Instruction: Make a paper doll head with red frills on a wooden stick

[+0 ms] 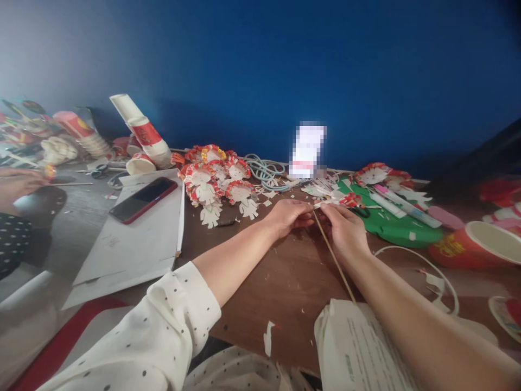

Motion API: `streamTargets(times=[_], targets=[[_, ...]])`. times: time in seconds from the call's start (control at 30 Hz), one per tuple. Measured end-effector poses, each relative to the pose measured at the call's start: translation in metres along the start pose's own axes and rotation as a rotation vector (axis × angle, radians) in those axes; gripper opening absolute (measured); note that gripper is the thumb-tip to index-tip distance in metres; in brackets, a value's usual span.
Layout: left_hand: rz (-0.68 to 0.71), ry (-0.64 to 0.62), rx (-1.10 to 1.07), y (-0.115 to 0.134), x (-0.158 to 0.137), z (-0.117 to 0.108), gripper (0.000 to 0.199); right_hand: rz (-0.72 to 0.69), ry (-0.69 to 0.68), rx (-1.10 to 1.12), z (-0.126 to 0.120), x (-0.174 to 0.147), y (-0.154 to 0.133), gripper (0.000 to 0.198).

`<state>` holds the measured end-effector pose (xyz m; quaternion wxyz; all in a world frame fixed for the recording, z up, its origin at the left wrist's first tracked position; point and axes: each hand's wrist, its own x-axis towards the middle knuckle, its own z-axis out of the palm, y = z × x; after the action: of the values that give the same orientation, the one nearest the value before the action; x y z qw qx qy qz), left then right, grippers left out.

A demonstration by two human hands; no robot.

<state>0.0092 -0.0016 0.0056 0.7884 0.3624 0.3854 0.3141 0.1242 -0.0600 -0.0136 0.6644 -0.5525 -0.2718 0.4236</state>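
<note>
My left hand (290, 215) and my right hand (345, 227) meet over the brown table, fingers closed in a pinch. Between their fingertips is a small white strip (318, 206), at the upper end of a thin wooden stick (334, 256). The stick slants down toward me, and its lower end reaches a printed white paper bundle (354, 345). My right fingers close around the stick's top; my left fingertips press at the strip. Just beyond lie white scraps and black-handled scissors (361, 212). Left of my hands sits a pile of red-and-white paper lion cutouts (220, 176).
A phone (144, 200) rests on white card sheets (126, 247). Paper cups (146, 138) lean at the wall; a red cup (476, 244) lies at right. Green paper (386, 231) carries markers (407, 203). A blue cable (264, 171) is coiled behind. Another person's hand (22, 184) works at far left.
</note>
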Motion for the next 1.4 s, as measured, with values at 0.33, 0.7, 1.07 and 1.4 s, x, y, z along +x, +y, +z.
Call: streamTargets(times=[0.33,0.7,1.07,1.4], targets=[[0.017,0.046,-0.017,-0.0015,0.0002,0.0022,0.017,-0.061,-0.015,-0.125,-0.0035,0.0036,0.0060,0.027],[0.039,0.013,-0.018,-0.0066,0.0045,-0.0033,0.022,-0.104,-0.013,-0.180,-0.0059,0.0043,0.0097,0.026],[-0.001,-0.088,-0.064,-0.0064,0.0039,-0.0042,0.013,-0.130,0.062,-0.246,-0.0060,0.0040,0.0046,0.024],[0.013,-0.135,-0.097,-0.0055,0.0033,-0.0053,0.011,-0.182,0.057,-0.275,-0.0087,0.0058,0.0043,0.026]])
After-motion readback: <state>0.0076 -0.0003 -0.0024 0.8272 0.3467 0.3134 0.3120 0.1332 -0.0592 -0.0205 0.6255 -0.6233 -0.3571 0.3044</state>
